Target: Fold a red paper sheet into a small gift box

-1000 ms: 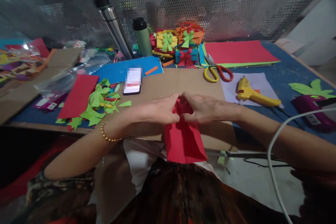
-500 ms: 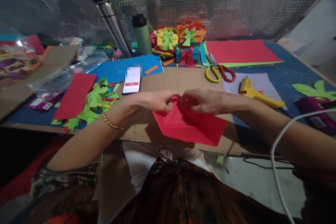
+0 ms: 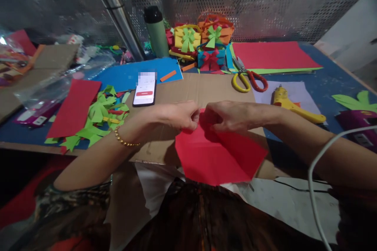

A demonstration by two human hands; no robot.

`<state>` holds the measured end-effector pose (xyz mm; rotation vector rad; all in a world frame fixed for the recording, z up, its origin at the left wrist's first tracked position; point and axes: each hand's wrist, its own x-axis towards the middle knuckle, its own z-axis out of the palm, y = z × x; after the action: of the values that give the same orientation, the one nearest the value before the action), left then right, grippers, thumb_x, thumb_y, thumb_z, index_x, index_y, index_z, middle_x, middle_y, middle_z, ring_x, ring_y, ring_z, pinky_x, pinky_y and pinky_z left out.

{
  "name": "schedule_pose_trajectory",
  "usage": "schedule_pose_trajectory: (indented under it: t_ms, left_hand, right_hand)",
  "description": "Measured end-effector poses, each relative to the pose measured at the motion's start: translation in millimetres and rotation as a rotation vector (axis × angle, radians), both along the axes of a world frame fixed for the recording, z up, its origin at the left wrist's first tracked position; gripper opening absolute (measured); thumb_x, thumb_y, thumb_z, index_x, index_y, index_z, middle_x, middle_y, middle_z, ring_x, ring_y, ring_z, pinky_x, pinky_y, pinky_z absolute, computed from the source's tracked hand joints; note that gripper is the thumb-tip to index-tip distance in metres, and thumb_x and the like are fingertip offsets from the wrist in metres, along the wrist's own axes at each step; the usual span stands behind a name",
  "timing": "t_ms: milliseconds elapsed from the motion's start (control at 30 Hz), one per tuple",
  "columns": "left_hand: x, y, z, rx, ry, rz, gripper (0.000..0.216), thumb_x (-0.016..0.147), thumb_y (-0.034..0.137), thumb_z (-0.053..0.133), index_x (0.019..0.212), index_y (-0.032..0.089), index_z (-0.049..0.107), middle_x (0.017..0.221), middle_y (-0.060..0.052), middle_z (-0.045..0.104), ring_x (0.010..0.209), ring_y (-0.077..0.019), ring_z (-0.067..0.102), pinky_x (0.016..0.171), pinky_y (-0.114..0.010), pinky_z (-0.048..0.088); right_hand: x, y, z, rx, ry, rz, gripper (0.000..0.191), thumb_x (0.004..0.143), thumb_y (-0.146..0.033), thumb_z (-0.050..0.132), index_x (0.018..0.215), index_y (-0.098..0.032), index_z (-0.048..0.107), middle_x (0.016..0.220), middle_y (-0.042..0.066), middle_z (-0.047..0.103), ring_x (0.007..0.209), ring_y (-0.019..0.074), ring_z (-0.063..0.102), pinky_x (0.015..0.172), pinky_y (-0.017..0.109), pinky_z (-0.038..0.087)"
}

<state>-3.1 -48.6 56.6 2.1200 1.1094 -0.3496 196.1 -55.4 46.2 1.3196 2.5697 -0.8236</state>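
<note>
A red paper sheet [image 3: 218, 159] lies half-unfolded over the near edge of a brown cardboard mat [image 3: 188, 90]. My left hand [image 3: 179, 115] pinches its top corner from the left, fingers curled shut. My right hand [image 3: 224, 115] pinches the same corner from the right, fingertips almost touching the left ones. A gold bead bracelet [image 3: 125, 141] circles my left wrist.
A phone [image 3: 144, 92] lies on the cardboard, green paper scraps [image 3: 100, 117] and a red sheet [image 3: 72, 106] to the left. Scissors [image 3: 249, 78], a yellow glue gun [image 3: 291, 102] and a red sheet stack [image 3: 271, 55] are right. Paper gift boxes [image 3: 203, 43], two flasks [image 3: 154, 31] stand behind. A white cable [image 3: 315, 168] hangs near my right arm.
The red paper was folded narrow and hanging down; it has opened out wide and flat. Both hands stayed pinched at its top corner, shifting slightly.
</note>
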Motion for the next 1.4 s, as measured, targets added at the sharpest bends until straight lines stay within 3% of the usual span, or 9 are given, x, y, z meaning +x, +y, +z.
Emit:
schedule_pose_trajectory:
  t_ms: [133,367,667,900,1000,1133,1267,1400]
  left_hand:
    - [-2.1,6.7,-2.7,0.002,-0.014,0.012,0.01,0.07,0.015,0.057,0.067,0.021,0.05,0.06,0.003,0.045,0.054,-0.0119,0.04,0.051,-0.029,0.027]
    - [-6.3,6.6,-4.1,-0.079,-0.108,0.032,0.023,0.069,0.01,0.056,0.089,0.021,0.052,0.075,0.003,0.051,0.062,-0.0129,0.046,0.055,-0.027,0.034]
    - [-11.7,4.1,-7.4,-0.106,-0.191,0.072,0.015,0.082,0.022,0.053,0.094,0.017,0.06,0.08,0.0,0.057,0.069,-0.014,0.048,0.059,-0.027,0.035]
    - [-14.8,1.6,-18.2,0.089,-0.321,-0.007,0.018,0.083,0.023,0.055,0.099,0.018,0.061,0.089,-0.001,0.063,0.076,-0.0142,0.054,0.066,-0.026,0.039]
    - [-16.4,1.2,-22.0,0.137,-0.312,-0.002,0.021,0.085,0.027,0.057,0.104,0.018,0.059,0.089,-0.002,0.063,0.076,-0.0152,0.056,0.064,-0.026,0.038]
    - [-17.7,2.1,-24.3,0.146,-0.342,-0.043,0.025,0.087,0.026,0.057,0.111,0.019,0.061,0.097,-0.003,0.068,0.084,-0.0169,0.061,0.07,-0.027,0.043]
    - [-18.0,4.5,-27.6,0.148,-0.386,-0.115,0.029,0.09,0.021,0.054,0.115,0.021,0.067,0.11,-0.005,0.074,0.097,-0.0187,0.066,0.082,-0.03,0.047]
    - [-18.7,5.1,-29.9,0.141,-0.348,-0.112,0.027,0.091,0.02,0.054,0.112,0.019,0.072,0.107,-0.006,0.076,0.096,-0.0201,0.068,0.082,-0.031,0.049]
  right_hand:
    - [2.2,3.8,5.5,-0.047,-0.009,0.008,0.016,0.08,-0.02,0.063,0.096,-0.02,0.061,0.092,0.005,0.073,0.073,0.017,0.064,0.057,0.026,0.04]
    - [-1.3,2.7,9.4,-0.071,-0.005,-0.023,0.013,0.086,-0.022,0.061,0.099,-0.02,0.062,0.1,0.006,0.073,0.079,0.0166,0.063,0.061,0.025,0.042]
    - [-0.4,8.0,-1.8,-0.06,0.066,-0.057,0.013,0.086,-0.027,0.06,0.089,-0.018,0.069,0.08,0.005,0.072,0.067,0.0149,0.059,0.059,0.026,0.039]
    - [3.2,15.3,-11.4,-0.103,0.148,-0.009,0.024,0.087,-0.034,0.058,0.096,-0.018,0.074,0.086,0.005,0.074,0.071,0.0158,0.061,0.063,0.028,0.04]
    - [4.7,15.2,-8.2,-0.149,0.137,-0.019,0.025,0.087,-0.035,0.056,0.087,-0.017,0.073,0.078,0.004,0.071,0.064,0.0144,0.056,0.059,0.028,0.038]
    - [4.2,13.7,-1.8,-0.214,0.133,-0.031,0.018,0.081,-0.031,0.058,0.081,-0.018,0.071,0.071,0.001,0.066,0.062,0.0136,0.053,0.057,0.027,0.036]
    - [1.0,12.9,-1.6,-0.173,0.121,-0.072,0.019,0.081,-0.033,0.06,0.082,-0.018,0.071,0.072,0.002,0.067,0.061,0.0134,0.053,0.058,0.028,0.036]
    - [0.8,12.8,-3.1,-0.141,0.113,-0.075,0.02,0.084,-0.034,0.06,0.082,-0.019,0.072,0.07,0.0,0.065,0.061,0.013,0.051,0.057,0.028,0.034]
